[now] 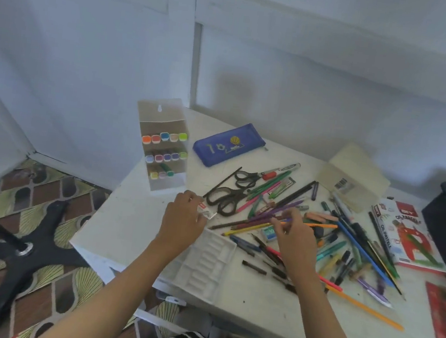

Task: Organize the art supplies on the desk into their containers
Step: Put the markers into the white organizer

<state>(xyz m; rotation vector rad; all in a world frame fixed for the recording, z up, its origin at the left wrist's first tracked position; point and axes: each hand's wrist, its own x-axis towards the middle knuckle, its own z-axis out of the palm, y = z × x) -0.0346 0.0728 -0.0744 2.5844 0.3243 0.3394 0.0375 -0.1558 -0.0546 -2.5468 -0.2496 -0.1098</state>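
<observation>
Currently I am observing the left hand (185,216) pinching a small white packet (205,211) with a red label, just left of frame centre, its long axis slanting down toward the right. The right hand (293,235) is pinching the left end of a slim orange pen (320,225), which is lying level, pointing toward the right edge, among the heaped pencils (272,211). A white moulded plastic tray (212,268) is sitting between the wrists.
</observation>
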